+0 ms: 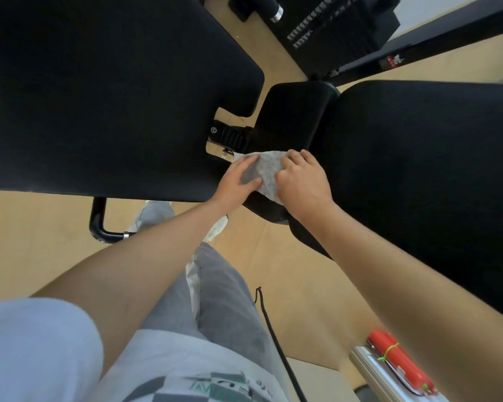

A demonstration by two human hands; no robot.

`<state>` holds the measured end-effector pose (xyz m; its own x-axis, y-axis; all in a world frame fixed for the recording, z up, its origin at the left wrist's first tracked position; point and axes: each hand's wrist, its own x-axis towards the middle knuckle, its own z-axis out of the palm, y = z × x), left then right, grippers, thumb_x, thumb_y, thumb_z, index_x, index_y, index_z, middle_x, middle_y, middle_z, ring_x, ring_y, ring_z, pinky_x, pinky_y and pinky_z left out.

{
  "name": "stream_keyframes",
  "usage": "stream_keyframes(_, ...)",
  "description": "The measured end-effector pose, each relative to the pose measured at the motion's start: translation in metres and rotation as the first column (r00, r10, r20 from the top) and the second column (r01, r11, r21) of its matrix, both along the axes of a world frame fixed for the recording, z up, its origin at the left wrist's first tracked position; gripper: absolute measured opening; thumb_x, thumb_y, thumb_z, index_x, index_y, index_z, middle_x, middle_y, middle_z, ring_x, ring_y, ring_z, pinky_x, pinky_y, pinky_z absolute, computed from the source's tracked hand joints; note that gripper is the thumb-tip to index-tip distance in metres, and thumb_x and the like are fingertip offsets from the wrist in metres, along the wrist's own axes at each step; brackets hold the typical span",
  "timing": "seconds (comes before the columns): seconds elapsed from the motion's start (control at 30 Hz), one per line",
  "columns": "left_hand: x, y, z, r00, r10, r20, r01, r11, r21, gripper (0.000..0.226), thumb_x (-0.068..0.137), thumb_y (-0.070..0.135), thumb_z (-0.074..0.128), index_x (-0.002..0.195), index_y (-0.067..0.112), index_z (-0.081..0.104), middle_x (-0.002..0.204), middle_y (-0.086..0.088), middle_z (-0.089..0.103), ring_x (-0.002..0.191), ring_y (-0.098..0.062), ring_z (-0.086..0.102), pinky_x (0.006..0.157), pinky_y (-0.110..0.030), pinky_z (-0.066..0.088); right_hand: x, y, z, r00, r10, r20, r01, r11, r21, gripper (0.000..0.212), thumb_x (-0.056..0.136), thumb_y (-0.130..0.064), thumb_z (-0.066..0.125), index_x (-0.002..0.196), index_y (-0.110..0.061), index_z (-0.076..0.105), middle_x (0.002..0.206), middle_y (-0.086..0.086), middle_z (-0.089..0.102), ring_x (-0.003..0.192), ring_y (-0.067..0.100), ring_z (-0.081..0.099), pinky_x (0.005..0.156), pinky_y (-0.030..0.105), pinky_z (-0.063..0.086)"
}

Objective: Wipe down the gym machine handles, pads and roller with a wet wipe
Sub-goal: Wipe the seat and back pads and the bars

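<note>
A pale grey wet wipe [266, 169] is stretched between my two hands over a black roller [291, 120] that sits between two big black pads. My left hand [237, 179] pinches the wipe's left side with thumb and fingers. My right hand [301, 177] grips its right side, fingers curled over the wipe's top edge. The large left pad [99, 97] fills the upper left, and the right pad [418, 169] fills the right side. The roller's lower end shows under my right wrist.
A black metal adjuster [230, 136] sits in the gap between left pad and roller. A black frame tube [99, 224] curves down at left. A weight stack [328, 21] stands at top. Red cylinders [398, 361] lie at bottom right. A black cord [273, 338] hangs by my leg.
</note>
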<state>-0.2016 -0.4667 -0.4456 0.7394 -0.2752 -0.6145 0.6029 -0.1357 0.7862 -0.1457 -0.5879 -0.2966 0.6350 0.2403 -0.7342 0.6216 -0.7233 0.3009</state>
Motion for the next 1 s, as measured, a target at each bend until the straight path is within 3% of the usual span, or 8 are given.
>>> stream_keyframes(0.13, -0.03, -0.001, 0.01, 0.997, 0.064, -0.044, -0.063, 0.997, 0.036, 0.058, 0.096, 0.017, 0.069, 0.149, 0.028, 0.049, 0.152, 0.004, 0.044, 0.138, -0.009, 0.042, 0.115, -0.03, 0.038, -0.032, 0.004, 0.008, 0.999, 0.004, -0.053, -0.003, 1.0, 0.02, 0.042, 0.093, -0.03, 0.069, 0.132, -0.015, 0.063, 0.148, 0.013, 0.053, 0.146, 0.03, 0.038, 0.123, 0.046, 0.027)
stream_keyframes(0.23, -0.045, -0.007, 0.02, 0.993, 0.112, -0.039, -0.109, 0.99, 0.089, 0.051, 0.094, 0.016, 0.07, 0.143, 0.023, 0.057, 0.144, 0.002, 0.052, 0.132, -0.012, 0.049, 0.113, -0.037, 0.044, -0.045, 0.0, 0.013, 0.996, 0.029, -0.086, -0.024, 0.998, 0.057, 0.029, 0.093, -0.022, 0.066, 0.121, -0.016, 0.068, 0.128, 0.008, 0.066, 0.132, 0.027, 0.05, 0.115, 0.043, 0.036)
stream_keyframes(0.33, -0.047, -0.014, 0.028, 0.992, 0.127, 0.007, -0.127, 0.98, 0.151, 0.046, 0.095, 0.019, 0.07, 0.14, 0.017, 0.06, 0.143, -0.002, 0.059, 0.132, -0.017, 0.053, 0.112, -0.042, 0.045, -0.037, -0.007, 0.016, 0.998, 0.03, -0.059, -0.024, 0.995, 0.1, 0.019, 0.094, -0.02, 0.063, 0.111, -0.016, 0.072, 0.118, 0.005, 0.071, 0.124, 0.023, 0.057, 0.115, 0.041, 0.035)
stream_keyframes(0.47, -0.02, -0.018, 0.035, 0.997, 0.076, 0.002, -0.076, 0.994, 0.075, 0.054, 0.101, 0.02, 0.063, 0.152, 0.017, 0.047, 0.16, -0.002, 0.042, 0.149, -0.017, 0.036, 0.123, -0.036, 0.032, -0.004, -0.015, 0.018, 0.998, 0.014, 0.057, -0.02, 0.996, 0.092, 0.024, 0.094, -0.02, 0.066, 0.117, -0.016, 0.071, 0.129, 0.006, 0.068, 0.132, 0.022, 0.055, 0.123, 0.041, 0.027)
stream_keyframes(0.6, 0.017, -0.023, 0.029, 0.999, -0.004, 0.05, 0.003, 1.0, 0.028, 0.059, 0.105, 0.026, 0.056, 0.159, 0.024, 0.034, 0.169, -0.001, 0.025, 0.156, -0.018, 0.021, 0.124, -0.037, 0.023, 0.027, -0.019, 0.014, 0.986, -0.013, 0.169, 0.005, 0.999, 0.048, 0.036, 0.094, -0.021, 0.067, 0.129, -0.012, 0.065, 0.141, 0.01, 0.06, 0.14, 0.025, 0.048, 0.122, 0.044, 0.03)
stream_keyframes(0.77, 0.027, -0.02, 0.018, 0.998, -0.068, 0.012, 0.067, 0.997, 0.042, 0.061, 0.107, 0.026, 0.052, 0.162, 0.024, 0.026, 0.171, -0.003, 0.019, 0.157, -0.021, 0.018, 0.124, -0.041, 0.024, 0.02, -0.01, 0.007, 0.992, -0.038, 0.12, 0.037, 0.999, 0.011, 0.042, 0.095, -0.025, 0.066, 0.135, -0.014, 0.061, 0.154, 0.013, 0.048, 0.149, 0.029, 0.035, 0.126, 0.048, 0.02)
stream_keyframes(0.9, 0.0, -0.014, 0.023, 0.999, -0.025, -0.048, 0.033, 0.985, 0.171, 0.055, 0.103, 0.026, 0.058, 0.155, 0.02, 0.041, 0.16, -0.003, 0.042, 0.147, -0.018, 0.038, 0.119, -0.037, 0.036, -0.009, -0.002, -0.001, 0.999, -0.027, 0.02, 0.026, 0.998, 0.049, 0.038, 0.096, -0.027, 0.063, 0.133, -0.017, 0.063, 0.154, 0.013, 0.047, 0.15, 0.029, 0.032, 0.126, 0.047, 0.017)
stream_keyframes(1.0, -0.029, -0.006, 0.029, 0.998, -0.017, -0.055, 0.032, 0.958, 0.286, 0.032, 0.099, 0.024, 0.065, 0.13, 0.016, 0.066, 0.129, -0.003, 0.064, 0.121, -0.02, 0.059, 0.101, -0.035, 0.048, -0.026, 0.001, -0.007, 0.996, -0.04, -0.081, 0.045, 0.997, 0.056, 0.034, 0.097, -0.026, 0.06, 0.13, -0.016, 0.065, 0.154, 0.013, 0.047, 0.15, 0.028, 0.031, 0.127, 0.046, 0.015)
